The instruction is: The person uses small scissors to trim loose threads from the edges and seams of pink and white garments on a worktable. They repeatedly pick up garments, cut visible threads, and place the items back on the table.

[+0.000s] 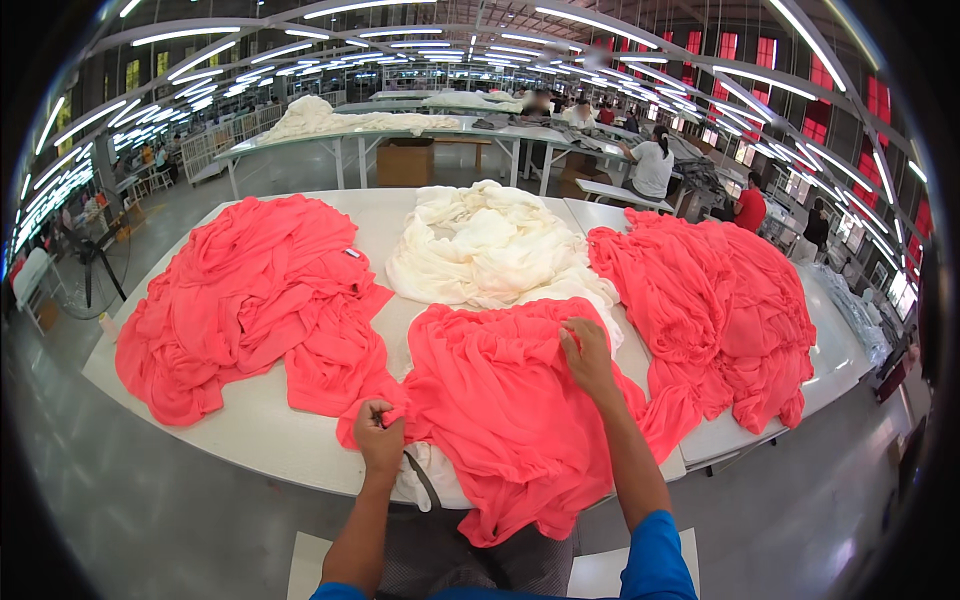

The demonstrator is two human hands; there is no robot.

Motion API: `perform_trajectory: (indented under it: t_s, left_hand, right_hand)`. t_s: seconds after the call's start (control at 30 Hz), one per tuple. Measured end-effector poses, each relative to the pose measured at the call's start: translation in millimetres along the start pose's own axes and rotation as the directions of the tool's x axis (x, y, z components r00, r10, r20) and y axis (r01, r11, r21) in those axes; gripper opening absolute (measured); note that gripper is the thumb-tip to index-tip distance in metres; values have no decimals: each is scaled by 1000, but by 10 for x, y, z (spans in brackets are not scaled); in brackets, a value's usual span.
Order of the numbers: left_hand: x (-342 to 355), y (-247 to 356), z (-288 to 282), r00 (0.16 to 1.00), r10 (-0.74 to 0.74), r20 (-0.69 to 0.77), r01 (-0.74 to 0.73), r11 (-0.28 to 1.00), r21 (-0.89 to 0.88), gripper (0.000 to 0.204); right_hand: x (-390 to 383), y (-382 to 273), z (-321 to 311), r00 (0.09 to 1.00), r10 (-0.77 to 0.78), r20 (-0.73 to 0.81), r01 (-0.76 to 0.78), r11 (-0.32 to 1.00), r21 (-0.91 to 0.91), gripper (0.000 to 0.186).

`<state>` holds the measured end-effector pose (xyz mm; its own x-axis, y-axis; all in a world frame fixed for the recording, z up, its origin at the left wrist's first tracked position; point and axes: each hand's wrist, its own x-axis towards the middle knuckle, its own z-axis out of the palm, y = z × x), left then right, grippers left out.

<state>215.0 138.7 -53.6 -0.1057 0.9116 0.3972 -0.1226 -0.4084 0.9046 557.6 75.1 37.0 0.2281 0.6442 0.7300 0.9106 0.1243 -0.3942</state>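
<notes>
Fingers of the left hand (379,437) are closed, pinching the left edge of the coral cloth (500,420) at the near rim of the table (250,440). Fingers of the right hand (588,355) are bent and pressed flat onto the top of the same cloth, further back; no grip is seen there. That cloth is spread in front of the person, its lower part draped over the table edge.

Judged from this, the hanging part could drag the cloth to the floor if the pinch is loosened, and its left fold, touching the left pile (245,300), could be pulled along with it.

From left to right, the table carries a large coral heap, a white pile (490,245) behind the held cloth and touching it, and a right pile (720,310) of coral fabric lapping over the far corner. Little bare table is left between them. Behind, more tables with white fabric and seated workers (653,160) are seen under long strip lights.
</notes>
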Motion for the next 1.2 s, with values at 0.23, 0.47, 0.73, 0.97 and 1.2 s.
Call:
perform_trajectory:
  t_s: [0.23, 0.47, 0.73, 0.97, 1.2]
  left_hand:
    - [15, 137, -58, 903, 288, -319, -178, 926, 333, 18]
    - [49, 93, -139, 878, 241, -413, -145, 957, 250, 20]
    - [-58, 48, -262, 973, 52, -226, -1, 976, 220, 25]
    - [-93, 131, -237, 995, -64, -78, 80, 970, 228, 28]
    - [-105, 204, -188, 993, -114, -41, 120, 969, 215, 30]
  right_hand:
    - [-227, -317, -119, 863, 71, 500, -117, 991, 61, 19]
    - [-973, -794, -663, 830, -93, 550, 72, 996, 59, 21]
    - [-1493, -1009, -986, 780, 63, 622, -170, 979, 114, 17]
    - [-1698, -942, -734, 860, 177, 478, -321, 917, 238, 12]
    - [-1810, -817, -582, 888, 268, 373, -386, 876, 288, 8]
